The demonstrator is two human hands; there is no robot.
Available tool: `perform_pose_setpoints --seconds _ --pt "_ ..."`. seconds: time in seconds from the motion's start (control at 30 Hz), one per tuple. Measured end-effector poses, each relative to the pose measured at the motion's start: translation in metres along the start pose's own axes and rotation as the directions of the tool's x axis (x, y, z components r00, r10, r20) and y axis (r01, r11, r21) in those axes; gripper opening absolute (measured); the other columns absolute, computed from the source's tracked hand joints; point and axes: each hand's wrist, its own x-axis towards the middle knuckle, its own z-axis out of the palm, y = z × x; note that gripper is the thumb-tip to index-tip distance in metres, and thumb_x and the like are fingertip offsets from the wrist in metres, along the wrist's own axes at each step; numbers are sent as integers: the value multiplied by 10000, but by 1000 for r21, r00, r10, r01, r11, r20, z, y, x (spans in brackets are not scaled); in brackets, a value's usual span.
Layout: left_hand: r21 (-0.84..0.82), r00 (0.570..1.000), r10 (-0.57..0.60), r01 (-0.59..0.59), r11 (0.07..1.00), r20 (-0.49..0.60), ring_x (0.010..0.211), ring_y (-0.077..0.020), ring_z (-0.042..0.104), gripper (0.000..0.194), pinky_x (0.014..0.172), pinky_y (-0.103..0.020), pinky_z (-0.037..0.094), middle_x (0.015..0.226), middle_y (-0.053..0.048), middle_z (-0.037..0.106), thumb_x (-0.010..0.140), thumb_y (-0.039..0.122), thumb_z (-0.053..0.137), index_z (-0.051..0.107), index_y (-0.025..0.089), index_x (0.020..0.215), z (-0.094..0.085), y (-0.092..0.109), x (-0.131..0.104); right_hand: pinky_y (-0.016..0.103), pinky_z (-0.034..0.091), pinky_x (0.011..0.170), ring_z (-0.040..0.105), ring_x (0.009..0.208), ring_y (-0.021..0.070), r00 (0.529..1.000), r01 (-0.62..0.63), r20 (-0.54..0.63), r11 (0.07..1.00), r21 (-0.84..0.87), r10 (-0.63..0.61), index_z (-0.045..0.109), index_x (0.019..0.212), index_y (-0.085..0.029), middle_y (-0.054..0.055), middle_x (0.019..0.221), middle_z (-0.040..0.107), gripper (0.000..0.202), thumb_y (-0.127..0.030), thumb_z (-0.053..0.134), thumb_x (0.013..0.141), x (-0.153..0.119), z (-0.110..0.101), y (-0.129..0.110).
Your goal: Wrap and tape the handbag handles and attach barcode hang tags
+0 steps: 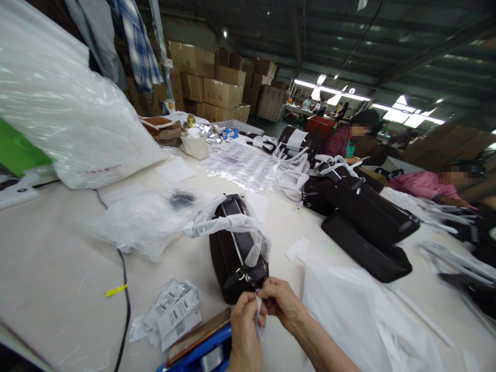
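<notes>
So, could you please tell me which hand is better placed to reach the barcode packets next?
Probably the left hand: it is nearer the barcode packets, with the right hand farther off beyond it. Both seem to pinch a white strip, so the left might need freeing first.

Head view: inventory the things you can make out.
handbag: one, dark, centre
strip: one, white, between hands
packets: several, grey, lower left
blue item: one, blue, bottom
sheeting: one pile, white, lower right
other bags: several, dark, right side
plastic sack: one, white, upper left
plastic wrap: one heap, clear, left
cartons: many, brown, background
table: one, cream, foreground
people: at least two, red and pink clothing, right
left hand: one, bare, lower centre
right hand: one, bare, beside it
</notes>
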Motion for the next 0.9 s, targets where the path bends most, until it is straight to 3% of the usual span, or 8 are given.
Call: perform_pose_setpoints --seconds 0.2,0.37,0.47,0.6,0.7,0.8,0.9 --pt "48 999 24 -25 999 22 443 -65 359 155 469 -208 278 455 47 467 640 251 588 529 163 527 -2 1 -3 206 179 379 357 307 60 999 22 26 1000 4 -22 396 486 -193 -70 321 429 198 -215 593 476 3 0 2" --pt "128 986 -166 161 979 32 382 -49 382 127 430 -200 278 452 18 531 648 131 574 525 143 531 -1 24 1 199 285 439 448 458 75 998 47 29 998 35 -48 512 608 -166 -45 486 498 236 -331 657 522 -4 -18 10" --pt "225 935 -355 343 912 10 336 -43 382 176 383 -184 274 433 39 517 725 69 530 509 139 565 -1 41 7 175 249 420 412 473 57 992 88 -97 996 20 -85 515 643 -174 -51 541 484 268 -400 642 572 -20 -23 45" --pt "330 864 -504 479 813 -13 349 -29 375 185 333 -157 278 506 86 486 834 189 530 518 133 657 1 53 15 200 201 351 430 434 100 990 36 -134 998 -52 -43 506 577 -178 -21 488 472 310 -408 707 520 -44 -10 119" --pt "365 850 -526 497 787 -24 375 -23 382 169 330 -150 296 565 76 496 853 249 518 540 127 738 2 56 17 228 311 372 541 544 158 962 45 -265 994 -104 -71 525 949 -216 55 813 582 461 -513 637 615 -48 8 153" --pt "386 844 -535 505 772 -33 395 -23 385 149 337 -148 309 604 66 502 857 254 512 547 126 788 4 59 16 301 449 545 588 663 177 925 86 -317 927 -366 -211 398 1189 -227 123 1179 510 524 -469 524 742 -38 23 148" --pt "403 824 -565 528 747 -32 403 -23 378 145 346 -150 321 621 63 500 858 253 509 548 125 802 5 65 16 323 432 741 598 814 227 924 70 -256 785 -615 -283 493 1107 -153 133 1054 597 365 -294 486 771 -28 32 125"
